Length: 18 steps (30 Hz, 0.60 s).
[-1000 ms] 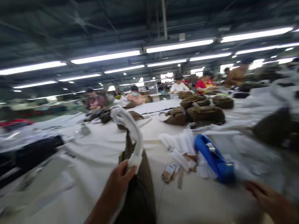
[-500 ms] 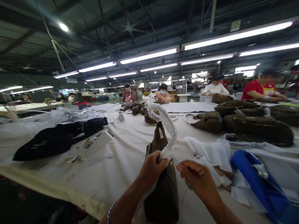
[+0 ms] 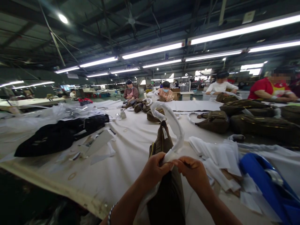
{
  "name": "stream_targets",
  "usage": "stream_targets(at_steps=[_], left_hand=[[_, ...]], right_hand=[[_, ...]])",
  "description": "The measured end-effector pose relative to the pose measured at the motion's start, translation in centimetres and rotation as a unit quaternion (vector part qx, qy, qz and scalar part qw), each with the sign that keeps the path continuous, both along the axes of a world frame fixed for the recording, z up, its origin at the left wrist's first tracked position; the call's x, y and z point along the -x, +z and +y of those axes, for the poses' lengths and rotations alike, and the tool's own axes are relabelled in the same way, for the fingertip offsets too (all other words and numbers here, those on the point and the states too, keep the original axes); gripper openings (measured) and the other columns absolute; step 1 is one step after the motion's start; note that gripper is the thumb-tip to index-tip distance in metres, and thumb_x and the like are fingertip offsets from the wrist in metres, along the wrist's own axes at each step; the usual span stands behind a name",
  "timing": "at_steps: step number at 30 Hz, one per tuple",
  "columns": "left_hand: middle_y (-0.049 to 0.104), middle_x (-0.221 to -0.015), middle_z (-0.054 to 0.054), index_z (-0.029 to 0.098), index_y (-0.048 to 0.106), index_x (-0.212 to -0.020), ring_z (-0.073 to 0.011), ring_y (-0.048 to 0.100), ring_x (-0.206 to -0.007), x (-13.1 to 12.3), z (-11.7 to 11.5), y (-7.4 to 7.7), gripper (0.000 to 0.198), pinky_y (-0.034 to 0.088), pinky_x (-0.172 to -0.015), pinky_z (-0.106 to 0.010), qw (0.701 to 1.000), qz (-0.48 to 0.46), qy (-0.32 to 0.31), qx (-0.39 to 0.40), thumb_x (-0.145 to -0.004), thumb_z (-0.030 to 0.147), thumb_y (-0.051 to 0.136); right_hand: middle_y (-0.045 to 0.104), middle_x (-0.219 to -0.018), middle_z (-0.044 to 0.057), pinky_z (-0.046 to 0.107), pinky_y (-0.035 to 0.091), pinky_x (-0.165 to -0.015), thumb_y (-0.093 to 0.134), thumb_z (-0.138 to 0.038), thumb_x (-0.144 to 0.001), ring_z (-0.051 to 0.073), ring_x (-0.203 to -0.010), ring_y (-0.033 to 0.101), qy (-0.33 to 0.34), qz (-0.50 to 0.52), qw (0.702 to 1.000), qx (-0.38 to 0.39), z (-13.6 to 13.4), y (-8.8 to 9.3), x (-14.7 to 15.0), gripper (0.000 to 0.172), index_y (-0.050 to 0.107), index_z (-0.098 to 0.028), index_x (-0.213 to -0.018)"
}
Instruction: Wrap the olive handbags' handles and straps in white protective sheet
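Observation:
An olive-brown bag [image 3: 166, 193] with a yellow-edged zip stands on the table in front of me. Its looped strap [image 3: 174, 125] is wrapped in white sheet material and arches up above it. My left hand [image 3: 154, 167] is closed around the lower end of the wrapped strap. Right beside it, my right hand [image 3: 193, 170] pinches at the same spot, fingertips against the wrapping. Whether a small piece of tape sits between those fingertips I cannot make out.
A blue tape dispenser [image 3: 262, 181] stands at the right by a pile of white sheets [image 3: 217, 156]. More olive bags [image 3: 264, 125] lie at the back right. Black bags [image 3: 51, 134] and clear plastic [image 3: 56, 114] cover the left. Several co-workers [image 3: 165, 90] sit or stand beyond the table.
My right hand has moved left and now meets my left hand at the wrapped strap. The left hand keeps its hold. The view has shifted slightly.

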<state>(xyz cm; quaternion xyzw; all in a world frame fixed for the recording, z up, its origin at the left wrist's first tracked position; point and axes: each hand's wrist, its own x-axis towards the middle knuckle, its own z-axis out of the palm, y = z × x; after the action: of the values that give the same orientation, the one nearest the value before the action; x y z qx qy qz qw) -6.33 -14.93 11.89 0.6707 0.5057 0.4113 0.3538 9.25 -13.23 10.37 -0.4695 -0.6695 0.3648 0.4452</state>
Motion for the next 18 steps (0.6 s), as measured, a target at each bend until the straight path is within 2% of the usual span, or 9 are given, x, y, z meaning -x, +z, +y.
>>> stream_targets(at_steps=[3,5,7,9,11,15,18], left_hand=[[0.046,-0.065,0.003,0.012,0.057,-0.082,-0.0092,0.038,-0.06,0.3,0.1,0.0,0.019,0.029,-0.054,-0.02,0.998,-0.058,-0.024,0.016,-0.074,0.029,0.055],[0.051,-0.071,0.001,0.012,0.058,-0.087,-0.0102,0.042,-0.065,0.5,0.2,0.0,0.02,0.032,-0.059,-0.021,0.992,-0.113,-0.046,0.02,-0.073,0.026,0.057],[0.056,-0.078,-0.001,0.012,0.059,-0.093,-0.0113,0.045,-0.071,0.6,0.2,0.0,0.024,0.034,-0.065,-0.021,0.98,-0.181,-0.075,0.034,-0.071,0.022,0.059],[0.058,-0.081,-0.003,0.013,0.059,-0.098,-0.011,0.047,-0.071,0.8,0.3,-0.1,0.03,0.035,-0.065,-0.02,0.96,-0.25,-0.1,0.072,-0.069,0.022,0.061],[0.06,-0.078,-0.003,0.013,0.06,-0.1,-0.0094,0.048,-0.063,1.1,0.4,-0.3,0.036,0.035,-0.059,-0.019,0.935,-0.313,-0.114,0.121,-0.067,0.024,0.064],[0.06,-0.066,-0.005,0.01,0.062,-0.097,-0.0097,0.05,-0.052,2.0,1.1,-1.1,0.041,0.037,-0.05,-0.019,0.892,-0.398,-0.136,0.165,-0.061,0.028,0.068],[0.06,-0.064,-0.006,0.01,0.062,-0.097,-0.0122,0.053,-0.051,2.8,1.5,-1.6,0.04,0.04,-0.049,-0.021,0.88,-0.419,-0.151,0.165,-0.061,0.028,0.067]], right_hand=[[0.043,-0.045,-0.004,0.019,0.027,-0.043,0.057,-0.039,-0.072,0.007,-0.044,0.035,0.018,0.021,1.0,0.005,0.4,-0.2,-0.1,0.029,0.058,-0.015,-0.057],[0.046,-0.047,-0.005,0.018,0.029,-0.043,0.06,-0.036,-0.071,0.007,-0.044,0.038,0.048,0.059,0.997,0.009,0.8,-0.4,-0.1,0.021,0.063,-0.015,-0.074],[0.049,-0.049,-0.006,0.018,0.032,-0.043,0.061,-0.031,-0.071,0.008,-0.045,0.04,0.1,0.105,0.989,0.005,1.4,-0.5,0.0,0.023,0.063,-0.017,-0.089],[0.051,-0.051,-0.006,0.017,0.034,-0.044,0.062,-0.027,-0.07,0.007,-0.045,0.042,0.167,0.141,0.976,-0.012,2.1,-0.3,0.1,0.021,0.064,-0.017,-0.09],[0.055,-0.056,-0.005,0.017,0.037,-0.047,0.063,-0.024,-0.07,0.007,-0.048,0.045,0.226,0.157,0.96,-0.043,2.8,0.1,0.4,0.015,0.065,-0.017,-0.083],[0.062,-0.069,-0.003,0.018,0.044,-0.055,0.061,-0.02,-0.073,0.009,-0.06,0.055,0.309,0.126,0.939,-0.083,4.0,1.4,0.9,0.018,0.064,-0.02,-0.091],[0.063,-0.076,-0.002,0.017,0.046,-0.061,0.058,-0.021,-0.077,0.01,-0.067,0.058,0.353,0.07,0.927,-0.107,4.7,2.3,1.0,0.024,0.061,-0.021,-0.101]])
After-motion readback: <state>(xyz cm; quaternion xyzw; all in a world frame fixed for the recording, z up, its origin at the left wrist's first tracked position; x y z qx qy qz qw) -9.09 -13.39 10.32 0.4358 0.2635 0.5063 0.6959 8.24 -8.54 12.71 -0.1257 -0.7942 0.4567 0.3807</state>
